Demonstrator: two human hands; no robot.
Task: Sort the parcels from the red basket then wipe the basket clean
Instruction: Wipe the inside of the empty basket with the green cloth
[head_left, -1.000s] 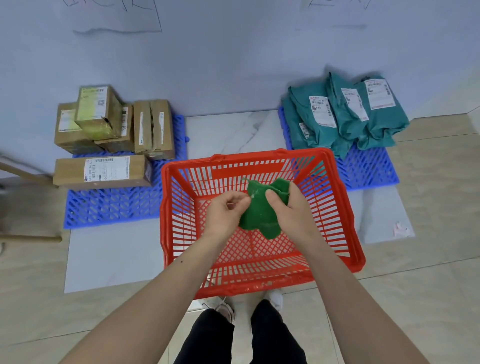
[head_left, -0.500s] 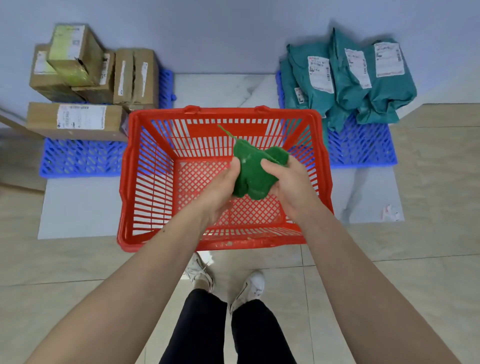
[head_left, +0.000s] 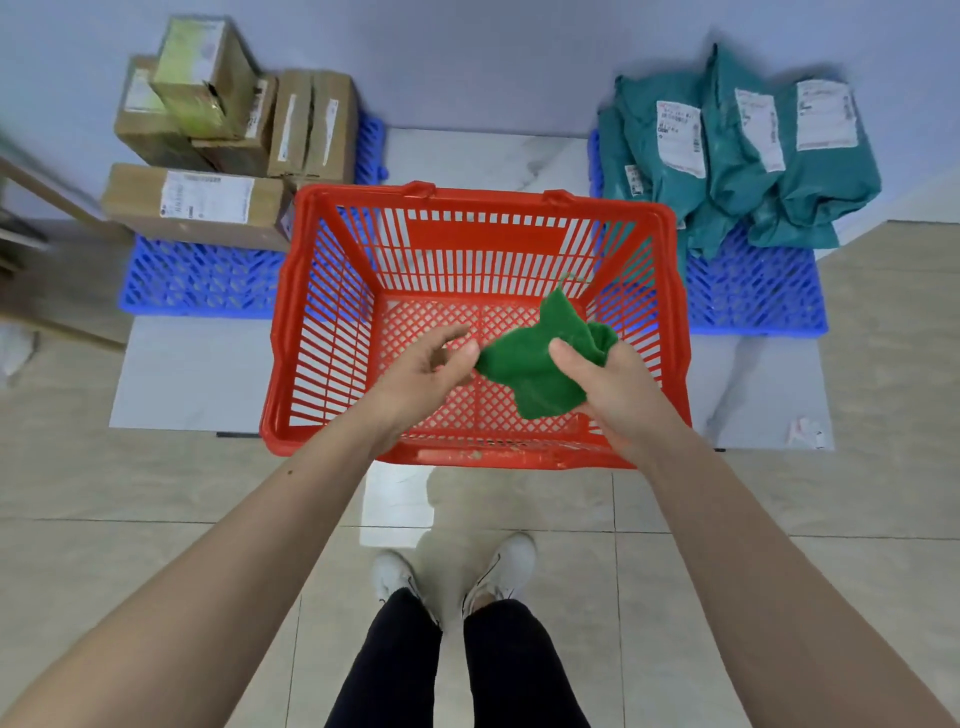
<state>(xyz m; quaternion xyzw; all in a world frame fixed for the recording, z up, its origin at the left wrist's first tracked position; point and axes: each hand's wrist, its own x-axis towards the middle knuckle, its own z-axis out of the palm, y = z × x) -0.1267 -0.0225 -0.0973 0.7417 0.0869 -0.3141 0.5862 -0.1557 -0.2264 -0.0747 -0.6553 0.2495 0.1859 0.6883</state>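
Two blue plastic pallets (head_left: 202, 280) (head_left: 753, 291) are laid on a beige tiled floor (head_left: 857, 493) against a pale wall (head_left: 493, 57).

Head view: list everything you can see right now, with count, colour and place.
red basket: one, red, centre floor, no parcels inside
green cloth: one, green, held over the basket
cardboard boxes: about five, brown, one greenish on top, on the left mat
left mat: one, blue, far left by the wall
teal mailer bags: several, exact count unclear, teal with white labels, on the right mat
right mat: one, blue, far right
paper scrap: one, white, floor right of the basket
shoes: two, white, bottom centre
left hand: fingers loosely open beside the cloth
right hand: gripping the cloth
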